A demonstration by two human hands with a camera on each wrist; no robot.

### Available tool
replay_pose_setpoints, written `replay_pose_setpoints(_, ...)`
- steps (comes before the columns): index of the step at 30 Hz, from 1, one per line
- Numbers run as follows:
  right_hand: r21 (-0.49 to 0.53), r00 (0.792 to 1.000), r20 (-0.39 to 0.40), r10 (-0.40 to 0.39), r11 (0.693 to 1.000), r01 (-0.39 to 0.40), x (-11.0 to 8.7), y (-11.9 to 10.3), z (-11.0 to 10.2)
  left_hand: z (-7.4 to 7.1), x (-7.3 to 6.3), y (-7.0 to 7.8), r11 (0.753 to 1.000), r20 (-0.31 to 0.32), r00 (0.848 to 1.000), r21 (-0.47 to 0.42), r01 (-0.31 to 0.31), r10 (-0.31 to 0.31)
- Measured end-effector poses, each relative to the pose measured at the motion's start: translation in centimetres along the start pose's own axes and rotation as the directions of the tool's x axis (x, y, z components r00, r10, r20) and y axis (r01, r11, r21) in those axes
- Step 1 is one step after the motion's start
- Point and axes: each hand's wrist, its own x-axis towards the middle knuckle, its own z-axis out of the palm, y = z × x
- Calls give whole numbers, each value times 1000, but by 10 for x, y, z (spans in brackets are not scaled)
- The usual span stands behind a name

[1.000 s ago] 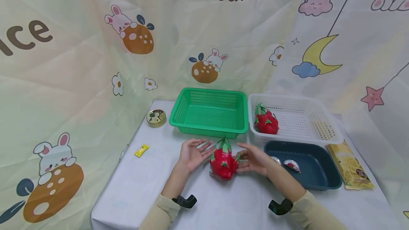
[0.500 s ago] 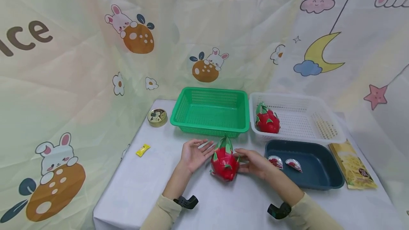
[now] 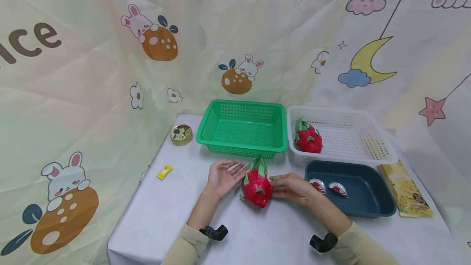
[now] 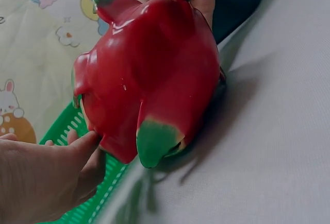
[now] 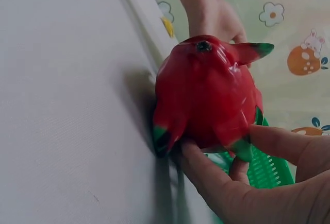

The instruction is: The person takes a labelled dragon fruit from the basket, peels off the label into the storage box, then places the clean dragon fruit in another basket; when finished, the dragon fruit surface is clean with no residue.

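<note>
A red dragon fruit (image 3: 256,188) with green-tipped scales and a green crown is at the middle of the table, crown pointing away from me. My left hand (image 3: 225,178) is at its left side, palm up with loosely spread fingers; in the left wrist view, fingertips (image 4: 92,139) meet or nearly meet the skin. On the opposite side, my right hand (image 3: 292,188) holds the fruit with thumb and fingers, one finger (image 5: 198,162) reaching under it in the right wrist view. Whether the fruit fully rests on the cloth, I cannot tell.
Behind the hands are a green basket (image 3: 241,149) and a white basket (image 3: 349,134) containing another dragon fruit (image 3: 308,139). A dark blue tub (image 3: 364,187) with two small lidded cups and a yellow packet (image 3: 406,191) lie right. Left are a round tin (image 3: 181,135) and yellow sweet (image 3: 164,172).
My right hand's fingers have closed in on the fruit's right side. The dragon fruit has shifted and turned slightly to the left. The left hand has hardly moved.
</note>
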Motion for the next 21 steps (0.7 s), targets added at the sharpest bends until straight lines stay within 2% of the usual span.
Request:
replay_pose_setpoints(9,11,1000,-3,-4,1000,4,0,3,-5,1,0,-4,1000,-5,1000,-21,17,-17)
replay_pose_setpoints(17,-80,1000,-21,14,997,-15,-7,0,-7,3,-2,1,998,37,999,-67,19,-17)
replay_pose_setpoints(21,-127,1000,3,14,992,-13,-11,-2,-8,3,-3,3,996,68,997,-79,28,-22)
